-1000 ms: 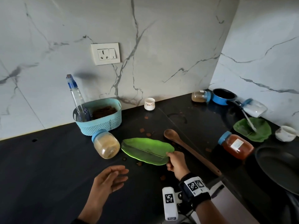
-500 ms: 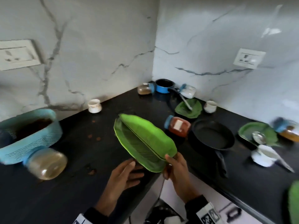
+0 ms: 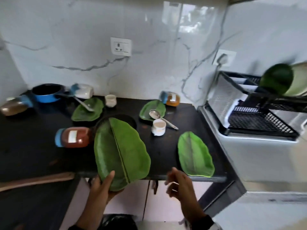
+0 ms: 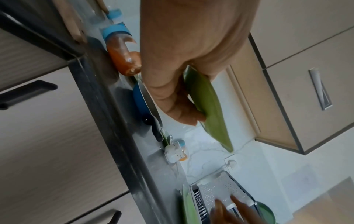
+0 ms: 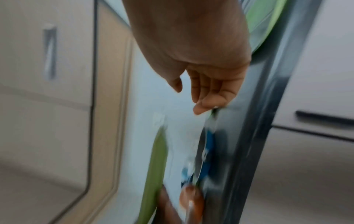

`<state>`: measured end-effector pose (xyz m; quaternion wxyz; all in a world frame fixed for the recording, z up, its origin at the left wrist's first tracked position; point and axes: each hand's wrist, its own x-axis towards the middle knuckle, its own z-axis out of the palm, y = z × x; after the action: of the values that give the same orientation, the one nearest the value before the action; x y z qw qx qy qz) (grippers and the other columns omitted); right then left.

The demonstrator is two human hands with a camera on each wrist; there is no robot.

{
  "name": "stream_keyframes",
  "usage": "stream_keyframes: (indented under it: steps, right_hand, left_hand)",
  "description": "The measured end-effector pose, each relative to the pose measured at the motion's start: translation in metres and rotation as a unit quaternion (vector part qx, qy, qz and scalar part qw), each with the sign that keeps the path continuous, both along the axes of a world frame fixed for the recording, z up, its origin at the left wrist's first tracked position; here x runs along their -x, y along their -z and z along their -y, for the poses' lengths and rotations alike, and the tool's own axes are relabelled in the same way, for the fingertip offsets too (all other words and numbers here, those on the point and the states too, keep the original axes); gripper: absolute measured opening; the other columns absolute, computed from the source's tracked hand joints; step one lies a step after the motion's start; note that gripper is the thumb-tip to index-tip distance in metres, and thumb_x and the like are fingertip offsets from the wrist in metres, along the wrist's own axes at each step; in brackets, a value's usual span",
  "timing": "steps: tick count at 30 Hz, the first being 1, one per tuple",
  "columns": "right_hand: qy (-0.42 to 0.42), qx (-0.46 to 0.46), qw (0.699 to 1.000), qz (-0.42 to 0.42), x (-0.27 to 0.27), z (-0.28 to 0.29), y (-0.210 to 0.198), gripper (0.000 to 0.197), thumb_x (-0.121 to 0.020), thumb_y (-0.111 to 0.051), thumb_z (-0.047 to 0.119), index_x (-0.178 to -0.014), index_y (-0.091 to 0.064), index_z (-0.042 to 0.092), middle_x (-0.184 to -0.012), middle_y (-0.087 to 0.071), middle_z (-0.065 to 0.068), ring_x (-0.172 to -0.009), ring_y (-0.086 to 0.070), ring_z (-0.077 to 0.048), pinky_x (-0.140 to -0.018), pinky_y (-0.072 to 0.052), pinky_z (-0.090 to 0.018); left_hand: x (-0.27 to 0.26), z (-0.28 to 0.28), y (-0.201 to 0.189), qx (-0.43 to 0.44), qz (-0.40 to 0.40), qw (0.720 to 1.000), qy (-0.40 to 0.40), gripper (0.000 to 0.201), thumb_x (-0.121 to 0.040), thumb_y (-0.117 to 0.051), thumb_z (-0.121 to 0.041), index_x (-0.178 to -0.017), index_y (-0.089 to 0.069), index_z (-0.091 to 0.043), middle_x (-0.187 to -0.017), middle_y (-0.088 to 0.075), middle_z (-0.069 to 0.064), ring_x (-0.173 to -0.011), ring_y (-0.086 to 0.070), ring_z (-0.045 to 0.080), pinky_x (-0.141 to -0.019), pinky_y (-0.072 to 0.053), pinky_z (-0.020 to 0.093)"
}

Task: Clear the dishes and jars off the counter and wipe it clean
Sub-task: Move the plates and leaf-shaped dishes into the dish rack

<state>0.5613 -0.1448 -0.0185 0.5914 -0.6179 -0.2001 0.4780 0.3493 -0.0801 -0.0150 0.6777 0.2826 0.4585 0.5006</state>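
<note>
Fingers of the left hand (image 3: 103, 186) gripped the leaf-shaped plate (image 3: 121, 151) above the counter (image 3: 33, 156) edge; the right hand (image 3: 178, 183) hung empty, fingers loosely extended

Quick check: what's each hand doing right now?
Left hand: holding the green leaf plate by its near end.
Right hand: open, fingers relaxed, holding nothing.

white marble-look wall (image 3: 149, 30) behind, with a wall socket (image 3: 121, 46) at centre and a second socket (image 3: 224, 58) further right, a plug in it. black dish rack (image 3: 259, 113) at right. pale cabinet doors (image 3: 149, 200) below, upper cabinets (image 4: 306, 75) overhead.
</note>
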Motion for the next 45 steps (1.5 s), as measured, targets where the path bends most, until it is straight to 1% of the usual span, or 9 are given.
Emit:
stream_keyframes:
  steps: [2,5,10,15,19,23,28,39,45]
  right_hand:
    - [0.103,0.041,0.993,-0.035,-0.045,0.015,0.018,0.027,-0.095,-0.05,0.023,-0.077,-0.056,0.004,-0.049,-0.056,-0.007,-0.033,-0.046,-0.014,-0.038,-0.032,-0.015]
    - [0.181,0.07,0.978,-0.071,-0.084,0.02,0.039,0.025,-0.094,-0.053,0.026,-0.08,-0.057,0.005,-0.049,-0.054,-0.007,-0.03,-0.044,-0.012,-0.038,-0.032,-0.016]
    - [0.253,0.056,0.964,-0.067,-0.105,0.003,0.049,0.027,-0.092,-0.058,0.027,-0.078,-0.056,0.003,-0.064,-0.052,-0.016,-0.026,-0.039,-0.01,-0.036,-0.033,-0.016]
    - [0.279,0.06,0.956,-0.064,-0.121,-0.009,0.05,0.032,-0.09,-0.06,0.02,-0.068,-0.052,-0.002,-0.034,-0.051,-0.007,-0.02,-0.032,-0.006,-0.029,-0.031,-0.014]
    - [0.251,0.074,0.964,-0.039,-0.129,-0.01,0.05,0.027,-0.092,-0.053,0.006,-0.066,-0.048,-0.003,-0.028,-0.046,-0.004,-0.018,-0.03,-0.007,-0.027,-0.029,-0.012]
    - [0.2,0.052,0.978,-0.033,-0.123,-0.003,0.035,0.027,-0.093,-0.05,0.002,-0.067,-0.048,-0.002,-0.029,-0.046,-0.005,-0.018,-0.031,-0.008,-0.027,-0.029,-0.011]
    - [0.102,0.0,0.993,-0.057,-0.082,0.008,-0.008,0.022,-0.089,-0.05,-0.002,-0.067,-0.048,-0.004,-0.033,-0.043,-0.013,-0.021,-0.032,-0.015,-0.03,-0.028,-0.013]
    - [-0.056,0.005,0.998,-0.036,0.009,0.009,-0.025,0.027,-0.087,-0.052,-0.007,-0.06,-0.051,-0.009,-0.037,-0.043,-0.015,-0.021,-0.029,-0.012,-0.03,-0.023,-0.011]
    - [-0.078,0.007,0.996,0.036,0.028,0.016,-0.02,0.029,-0.09,-0.054,-0.001,-0.061,-0.054,-0.008,-0.036,-0.044,-0.016,-0.021,-0.031,-0.014,-0.029,-0.021,-0.011]
  left_hand:
    - [-0.009,-0.005,0.007,0.009,-0.011,1.0,0.003,0.075,-0.056,-0.086,-0.037,-0.119,-0.054,-0.01,-0.111,-0.062,0.015,-0.084,-0.059,0.025,-0.047,-0.056,0.028]
    - [-0.015,-0.006,0.015,0.013,-0.004,1.0,0.013,0.041,-0.092,-0.052,-0.019,-0.132,-0.047,-0.01,-0.116,-0.059,0.014,-0.081,-0.063,0.021,-0.05,-0.056,0.024]
    - [-0.033,-0.013,0.013,0.049,-0.024,0.998,0.025,0.037,-0.101,-0.031,-0.018,-0.129,-0.043,0.002,-0.104,-0.065,0.016,-0.069,-0.065,0.012,-0.046,-0.052,0.016]
    - [-0.02,-0.005,0.02,0.009,-0.168,0.986,-0.003,0.031,-0.097,-0.041,-0.007,-0.125,-0.05,-0.002,-0.127,-0.054,0.023,-0.112,-0.053,0.023,-0.103,-0.034,0.033]
    - [-0.019,0.009,0.02,0.017,-0.204,0.978,0.043,0.015,-0.086,-0.065,-0.018,-0.101,-0.062,-0.016,-0.098,-0.069,0.014,-0.094,-0.064,0.027,-0.095,-0.046,0.043]
    - [-0.018,0.013,0.019,0.025,-0.196,0.98,0.038,0.046,-0.074,-0.077,-0.033,-0.111,-0.062,-0.012,-0.097,-0.07,0.011,-0.095,-0.065,0.029,-0.096,-0.047,0.046]
    - [-0.027,0.017,0.023,0.012,-0.164,0.986,0.005,0.099,-0.017,-0.076,-0.075,-0.098,-0.062,-0.02,-0.102,-0.069,0.009,-0.102,-0.062,0.03,-0.099,-0.044,0.048]
    - [-0.031,0.034,0.017,-0.007,-0.103,0.994,0.026,0.097,-0.02,-0.073,-0.082,-0.102,-0.058,-0.032,-0.121,-0.062,0.007,-0.113,-0.057,0.032,-0.097,-0.044,0.055]
    - [-0.024,0.04,-0.002,-0.05,-0.079,0.995,0.029,0.101,-0.011,-0.08,-0.07,-0.099,-0.058,-0.026,-0.1,-0.066,-0.004,-0.095,-0.064,0.022,-0.089,-0.052,0.05]
